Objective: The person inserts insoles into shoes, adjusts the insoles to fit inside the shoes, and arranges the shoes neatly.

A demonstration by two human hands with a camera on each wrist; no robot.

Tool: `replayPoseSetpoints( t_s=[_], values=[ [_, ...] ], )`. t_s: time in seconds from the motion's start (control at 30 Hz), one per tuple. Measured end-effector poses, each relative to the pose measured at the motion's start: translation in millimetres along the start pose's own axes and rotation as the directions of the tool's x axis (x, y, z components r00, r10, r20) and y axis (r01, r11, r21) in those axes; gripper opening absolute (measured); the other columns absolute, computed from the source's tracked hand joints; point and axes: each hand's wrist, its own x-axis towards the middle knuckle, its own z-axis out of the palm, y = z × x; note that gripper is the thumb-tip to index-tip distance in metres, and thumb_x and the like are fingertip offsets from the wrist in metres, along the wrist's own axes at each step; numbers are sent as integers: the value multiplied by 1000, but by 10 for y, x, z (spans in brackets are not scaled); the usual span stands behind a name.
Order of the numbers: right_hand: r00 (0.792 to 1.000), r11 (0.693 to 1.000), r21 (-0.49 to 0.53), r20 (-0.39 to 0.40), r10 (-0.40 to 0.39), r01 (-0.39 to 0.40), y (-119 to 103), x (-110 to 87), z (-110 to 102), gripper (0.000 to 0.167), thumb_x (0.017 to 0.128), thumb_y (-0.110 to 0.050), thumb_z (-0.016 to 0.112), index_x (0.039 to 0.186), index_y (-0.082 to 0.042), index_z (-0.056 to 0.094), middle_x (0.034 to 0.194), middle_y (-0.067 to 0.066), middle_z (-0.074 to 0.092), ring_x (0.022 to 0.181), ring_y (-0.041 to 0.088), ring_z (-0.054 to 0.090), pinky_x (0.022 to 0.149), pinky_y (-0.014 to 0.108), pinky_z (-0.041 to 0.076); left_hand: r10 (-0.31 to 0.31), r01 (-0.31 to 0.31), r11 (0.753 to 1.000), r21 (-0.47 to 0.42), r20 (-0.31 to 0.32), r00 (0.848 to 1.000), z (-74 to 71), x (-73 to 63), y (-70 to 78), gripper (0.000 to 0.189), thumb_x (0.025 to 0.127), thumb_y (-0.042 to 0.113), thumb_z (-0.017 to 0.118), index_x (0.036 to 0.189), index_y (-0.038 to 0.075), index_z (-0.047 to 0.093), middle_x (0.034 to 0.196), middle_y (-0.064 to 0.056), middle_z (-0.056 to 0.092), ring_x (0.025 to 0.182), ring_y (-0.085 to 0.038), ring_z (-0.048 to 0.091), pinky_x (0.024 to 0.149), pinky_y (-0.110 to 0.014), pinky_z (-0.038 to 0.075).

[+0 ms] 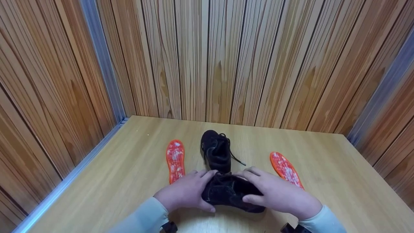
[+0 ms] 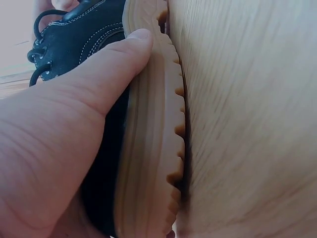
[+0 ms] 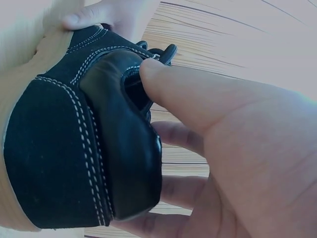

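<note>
Behind everything rises a wood-panelled wall (image 1: 223, 64), and in front of it spreads my pale wooden worktop (image 1: 113, 181). Close to me on it, a black shoe (image 1: 226, 195) sits crosswise between my hands, toe to my left, heel to my right. Its upper is dark and matt, with a smoother padded collar (image 3: 126, 148) round the opening. My left hand (image 1: 190, 189) grips the toe end; my right hand (image 1: 271, 189) holds the heel end, thumb at the collar and fingers on the far side. Just beyond stands a second black shoe (image 1: 213, 153), toe pointing away from me. A red-orange left insole (image 1: 176, 157) and right insole (image 1: 284, 166), both blotched white, lie either side of it.

Only the left wrist view brings out the tan, notched sole (image 2: 151, 114), side-on to the worktop, with my thumb against its edge. Only the right wrist view shows the white double stitching (image 3: 83, 131) at the heel.

My left hand covers much of the toe, and the near ends of both insoles are hidden behind my hands. The shoe's inside is too dark to make out.
</note>
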Motion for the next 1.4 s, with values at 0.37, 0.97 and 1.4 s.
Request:
replayPoseSetpoints(
  t_s=[0.37,0.97,1.4],
  values=[
    [993,997,-58,-109,47,-54,74,-9,-54,56,108,-45,69,156,-20,57,143,7,66,127,29,72,104,53,61,0,0,1000,29,4,1000,-17,-6,17,125,73,75,90,171,21,33,159,-10,59,134,-38,63,115,-52,55],
    [925,946,-50,-229,302,-321,364,-2,-149,64,104,-37,74,156,-5,54,146,24,64,132,45,66,108,63,56,28,-27,999,31,-24,999,19,-28,-9,124,73,73,91,169,17,37,157,-10,61,132,-37,65,116,-50,55],
    [894,909,-33,-200,401,-416,477,-12,-139,68,103,-40,74,158,-6,53,147,30,62,133,51,64,109,70,54,-3,3,1000,30,-1,1000,20,1,1,126,72,76,89,171,20,34,160,-9,60,134,-36,64,116,-50,54]
  ],
)
